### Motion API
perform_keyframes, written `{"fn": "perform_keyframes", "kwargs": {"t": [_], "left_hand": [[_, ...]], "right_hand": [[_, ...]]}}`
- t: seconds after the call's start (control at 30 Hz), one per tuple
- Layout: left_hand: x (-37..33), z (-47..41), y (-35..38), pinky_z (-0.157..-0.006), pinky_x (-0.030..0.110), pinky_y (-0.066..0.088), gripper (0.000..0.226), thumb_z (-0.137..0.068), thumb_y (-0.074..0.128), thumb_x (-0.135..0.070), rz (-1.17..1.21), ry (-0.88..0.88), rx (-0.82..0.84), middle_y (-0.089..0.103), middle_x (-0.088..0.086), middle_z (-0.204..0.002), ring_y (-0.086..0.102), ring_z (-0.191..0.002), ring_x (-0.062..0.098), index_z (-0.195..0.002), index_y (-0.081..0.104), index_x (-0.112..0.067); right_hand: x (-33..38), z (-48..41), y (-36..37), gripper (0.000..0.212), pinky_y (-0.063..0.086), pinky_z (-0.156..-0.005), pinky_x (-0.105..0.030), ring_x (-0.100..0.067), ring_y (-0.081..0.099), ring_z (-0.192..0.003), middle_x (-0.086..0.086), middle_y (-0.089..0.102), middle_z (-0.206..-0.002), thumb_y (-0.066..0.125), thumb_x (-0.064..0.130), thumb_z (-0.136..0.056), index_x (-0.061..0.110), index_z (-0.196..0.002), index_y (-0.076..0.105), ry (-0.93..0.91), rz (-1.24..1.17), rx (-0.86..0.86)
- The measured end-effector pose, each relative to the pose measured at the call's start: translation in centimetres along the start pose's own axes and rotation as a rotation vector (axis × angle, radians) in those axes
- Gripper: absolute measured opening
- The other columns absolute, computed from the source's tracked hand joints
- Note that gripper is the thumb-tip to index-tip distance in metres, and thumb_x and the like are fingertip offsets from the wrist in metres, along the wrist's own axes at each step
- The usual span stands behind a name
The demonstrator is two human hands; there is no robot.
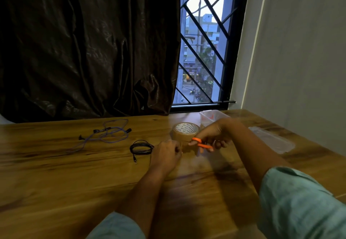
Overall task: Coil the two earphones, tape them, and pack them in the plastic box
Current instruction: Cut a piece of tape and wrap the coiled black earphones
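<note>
Left hand fingers pinch tape; right hand fingers grip orange scissors.

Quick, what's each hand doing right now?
Left hand: closed, pinching something near the brown tape roll; likely tape, unclear.
Right hand: closed on the orange-handled scissors.

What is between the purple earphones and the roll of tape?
In the head view, the black earphones, already coiled, lie on the wooden table between the loose purple earphones and the tape roll. The rest is bare wood.
</note>
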State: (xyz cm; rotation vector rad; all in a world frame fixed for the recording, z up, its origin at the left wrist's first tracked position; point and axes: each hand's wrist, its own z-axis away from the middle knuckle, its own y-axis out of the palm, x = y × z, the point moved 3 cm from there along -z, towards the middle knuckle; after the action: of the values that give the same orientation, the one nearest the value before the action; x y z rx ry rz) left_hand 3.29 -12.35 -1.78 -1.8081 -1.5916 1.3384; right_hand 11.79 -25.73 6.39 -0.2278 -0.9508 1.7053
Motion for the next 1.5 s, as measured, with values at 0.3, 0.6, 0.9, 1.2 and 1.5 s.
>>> {"fn": "perform_keyframes", "kwargs": {"t": [0.3, 0.6, 0.9, 1.2, 1.5], "left_hand": [[-0.5, 0.3, -0.1, -0.075, 0.031, 0.047, 0.016, -0.088, 0.054, -0.029, -0.059, 0.051, -0.014, 0.067, 0.000, -0.100, 0.060, -0.095, 0.019, -0.093, 0.068, -0.023], [-0.5, 0.3, 0.0, -0.078, 0.032, 0.047, 0.015, -0.088, 0.055, -0.029, -0.053, 0.053, -0.003, 0.067, 0.001, -0.103, 0.058, -0.100, 0.020, -0.094, 0.067, -0.023], [-0.6, 0.3, -0.2, -0.080, 0.031, 0.045, 0.018, -0.088, 0.056, -0.031, -0.074, 0.043, -0.019, 0.066, -0.001, -0.105, 0.060, -0.099, 0.019, -0.100, 0.069, -0.024], [0.0, 0.2, -0.2, -0.093, 0.036, 0.035, 0.018, -0.089, 0.056, -0.033, -0.140, -0.085, -0.040, 0.067, -0.006, -0.106, 0.058, -0.103, 0.017, -0.102, 0.067, -0.026], [0.0, 0.2, -0.2, -0.094, 0.037, 0.031, 0.027, -0.094, 0.047, -0.025, -0.136, -0.098, -0.004, 0.066, -0.006, -0.112, 0.052, -0.111, 0.016, -0.116, 0.062, -0.032]], "right_hand": [[0.3, -2.4, -1.5, 0.050, 0.019, -0.038, -0.015, -0.005, 0.028, -0.035, 0.006, 0.050, -0.047, 0.057, 0.064, -0.076, 0.021, -0.094, 0.073, 0.008, -0.026, 0.084], [0.7, -3.1, -2.2, 0.049, 0.018, -0.040, -0.014, -0.002, 0.029, -0.035, 0.009, 0.049, -0.045, 0.063, 0.062, -0.068, 0.021, -0.093, 0.072, -0.024, -0.014, 0.172], [-0.1, -3.6, -2.3, 0.034, 0.017, -0.041, -0.013, -0.002, 0.030, -0.034, 0.011, 0.050, -0.048, 0.057, 0.051, -0.081, 0.022, -0.097, 0.069, -0.077, -0.034, 0.227], [-2.1, -3.7, -2.1, 0.029, 0.019, -0.040, -0.011, -0.002, 0.030, -0.035, 0.011, 0.049, -0.055, 0.054, 0.041, -0.090, 0.020, -0.106, 0.066, -0.141, -0.072, 0.226], [-3.1, -3.8, -1.5, 0.029, 0.021, -0.041, -0.012, -0.002, 0.030, -0.038, 0.010, 0.050, -0.055, 0.053, 0.037, -0.092, 0.019, -0.110, 0.065, -0.172, -0.090, 0.223]]}}
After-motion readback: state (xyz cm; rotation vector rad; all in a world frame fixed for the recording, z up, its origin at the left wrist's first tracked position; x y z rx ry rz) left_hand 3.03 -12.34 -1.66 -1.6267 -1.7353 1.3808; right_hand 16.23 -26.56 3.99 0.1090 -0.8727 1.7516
